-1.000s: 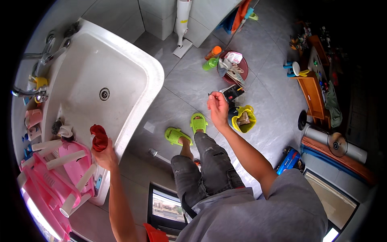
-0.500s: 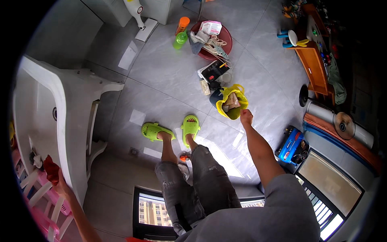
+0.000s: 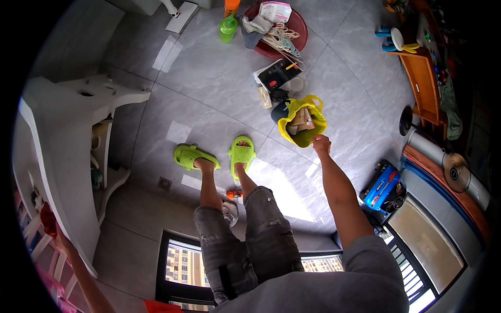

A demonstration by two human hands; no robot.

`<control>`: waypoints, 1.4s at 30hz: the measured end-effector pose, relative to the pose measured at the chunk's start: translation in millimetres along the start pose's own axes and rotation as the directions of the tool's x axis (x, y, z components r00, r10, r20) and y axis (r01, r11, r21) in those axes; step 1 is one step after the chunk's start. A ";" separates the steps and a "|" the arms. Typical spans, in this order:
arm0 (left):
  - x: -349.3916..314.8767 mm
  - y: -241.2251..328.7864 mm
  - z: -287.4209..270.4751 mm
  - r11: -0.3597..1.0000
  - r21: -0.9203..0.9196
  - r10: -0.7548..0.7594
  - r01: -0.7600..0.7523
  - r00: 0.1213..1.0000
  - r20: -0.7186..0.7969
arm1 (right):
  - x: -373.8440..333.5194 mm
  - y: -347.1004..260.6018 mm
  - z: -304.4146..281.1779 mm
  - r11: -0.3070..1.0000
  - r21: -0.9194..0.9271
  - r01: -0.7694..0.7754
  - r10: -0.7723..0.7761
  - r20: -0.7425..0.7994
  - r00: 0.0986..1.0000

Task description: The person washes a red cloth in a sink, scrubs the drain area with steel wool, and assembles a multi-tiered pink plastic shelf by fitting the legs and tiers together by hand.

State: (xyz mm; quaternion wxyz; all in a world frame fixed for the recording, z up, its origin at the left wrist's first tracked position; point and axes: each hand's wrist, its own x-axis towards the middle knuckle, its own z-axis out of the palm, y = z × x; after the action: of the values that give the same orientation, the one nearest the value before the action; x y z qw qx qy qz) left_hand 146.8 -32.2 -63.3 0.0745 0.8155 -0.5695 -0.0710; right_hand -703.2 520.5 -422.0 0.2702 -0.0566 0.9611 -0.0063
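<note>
My right hand is closed at the near rim of a yellow tote bag, seemingly around its near handle. The bag's mouth faces up and shows several brown and pale packages inside; its other handle stands loose on the far side. At the far left, my left hand has its fingers closed on a crumpled red cloth-like thing. That hand is beside the edge of a white piece of furniture, above pink and white things. A dark cap-like object touches the bag's left side.
Beyond the bag lie a black box and a dark red basin with hangers and cloths. A green bottle stands left of the basin. My feet wear green slippers. Right are a blue toy car and a fan.
The whole view has shifted, so the basin and bottles sit higher in the picture. My left hand with the red thing is farther left and lower. My right hand stays at the bag's rim.
</note>
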 end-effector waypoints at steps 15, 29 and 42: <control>-77.9 130.9 -4.0 0.981 -0.183 -0.091 0.062 0.984 -0.151 | -235.3 -250.4 -29.6 0.693 0.383 0.611 -0.715 0.478 0.511; -23.2 143.9 15.6 0.930 -0.335 -0.083 0.150 0.975 0.205 | -525.0 -762.9 -177.9 -0.398 0.359 0.844 -0.916 -0.213 -0.340; 1.2 184.3 47.7 0.488 -0.845 0.060 0.218 0.958 0.281 | -540.4 -774.2 18.3 0.771 0.584 0.254 -0.630 0.759 0.166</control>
State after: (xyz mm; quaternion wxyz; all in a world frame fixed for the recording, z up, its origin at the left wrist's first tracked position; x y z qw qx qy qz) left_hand -31.7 -97.9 -72.8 0.3925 0.6736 -0.4216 -0.4631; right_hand -154.0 -187.6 -124.2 0.7605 -0.2862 0.5439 -0.2096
